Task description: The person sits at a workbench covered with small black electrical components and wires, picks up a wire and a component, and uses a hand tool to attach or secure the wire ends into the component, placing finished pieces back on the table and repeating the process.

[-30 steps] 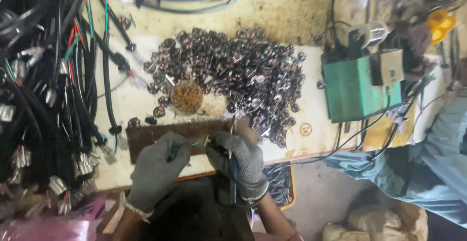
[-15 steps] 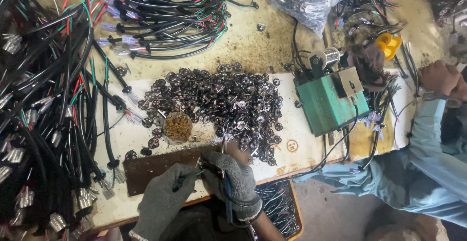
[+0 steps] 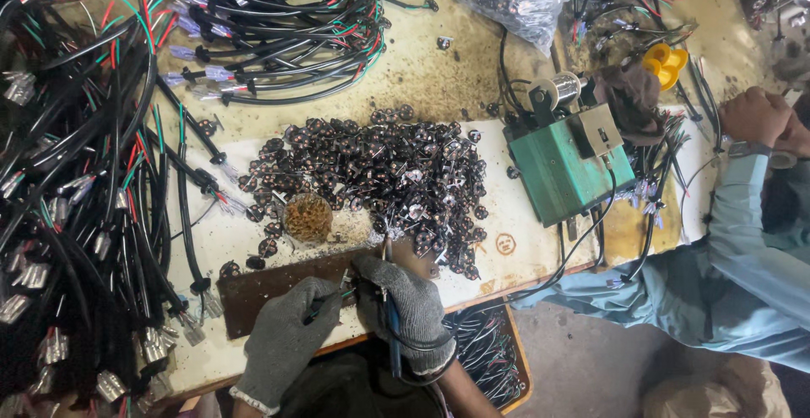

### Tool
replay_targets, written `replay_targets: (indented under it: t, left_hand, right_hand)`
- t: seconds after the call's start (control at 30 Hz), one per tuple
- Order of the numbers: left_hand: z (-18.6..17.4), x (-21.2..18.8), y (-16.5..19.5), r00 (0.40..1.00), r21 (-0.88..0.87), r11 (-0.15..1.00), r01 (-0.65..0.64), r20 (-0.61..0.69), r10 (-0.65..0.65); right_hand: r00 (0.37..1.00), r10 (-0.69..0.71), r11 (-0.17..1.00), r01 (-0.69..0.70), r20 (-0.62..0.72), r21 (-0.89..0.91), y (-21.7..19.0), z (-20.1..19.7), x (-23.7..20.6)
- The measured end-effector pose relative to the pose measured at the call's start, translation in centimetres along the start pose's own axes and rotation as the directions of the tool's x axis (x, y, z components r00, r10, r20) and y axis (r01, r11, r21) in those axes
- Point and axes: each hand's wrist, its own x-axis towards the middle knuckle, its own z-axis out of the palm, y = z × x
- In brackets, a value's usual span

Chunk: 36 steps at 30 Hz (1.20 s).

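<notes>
Two gloved hands, left hand (image 3: 283,342) and right hand (image 3: 405,304), work at six o'clock. One soldering iron (image 3: 391,325), one green metal box (image 3: 569,165), one brass wool tip cleaner (image 3: 308,217), one yellow tape spool (image 3: 666,57) at two o'clock.

both hands wear grey knitted cloth gloves, matt and nubbly: left hand (image 3: 283,346), right hand (image 3: 405,304). under the fingers lies a brown board (image 3: 270,283), dull and scuffed. just beyond the fingers, a heap of small dark parts (image 3: 388,177) glints like metal. the surface (image 3: 439,80) is stained, rough and matt. left of the fingers, black cables (image 3: 76,215) have smooth, glossy plastic sheaths.
</notes>
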Motion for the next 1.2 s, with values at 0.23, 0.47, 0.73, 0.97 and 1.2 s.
replay_targets:
  t: [0.23, 0.47, 0.73, 0.97, 1.2]
  left_hand:
    - [-0.3, 0.0, 0.1, 1.000, -0.016, 1.000, 0.008, 0.026, -0.008]
    - [0.1, 0.1, -0.2, 0.996, 0.015, 0.996, 0.086, 0.000, -0.086]
    - [-1.0, -0.9, -1.9, 0.982, -0.148, 0.975, 0.163, -0.076, -0.176]
    - [-2.1, -1.0, -2.2, 0.972, 0.014, 0.974, 0.227, -0.068, -0.226]
    - [-2.9, -0.6, -0.4, 0.989, 0.058, 0.987, 0.150, 0.011, -0.151]
  right_hand:
    - [0.996, 0.081, 0.984, -0.087, -0.045, -0.156, 0.9, -0.5, 0.2]
    - [0.961, -0.262, 0.875, 0.276, 0.090, -0.397, 3.2, -1.7, 0.0]
    - [0.951, -0.217, 0.714, 0.309, 0.221, -0.629, 1.9, -1.9, 0.1]
    - [0.990, -0.104, 0.895, 0.135, 0.095, -0.426, 3.3, -1.8, 0.4]
    - [0.871, -0.355, 0.572, 0.489, 0.339, -0.659, 1.9, -0.8, 0.4]
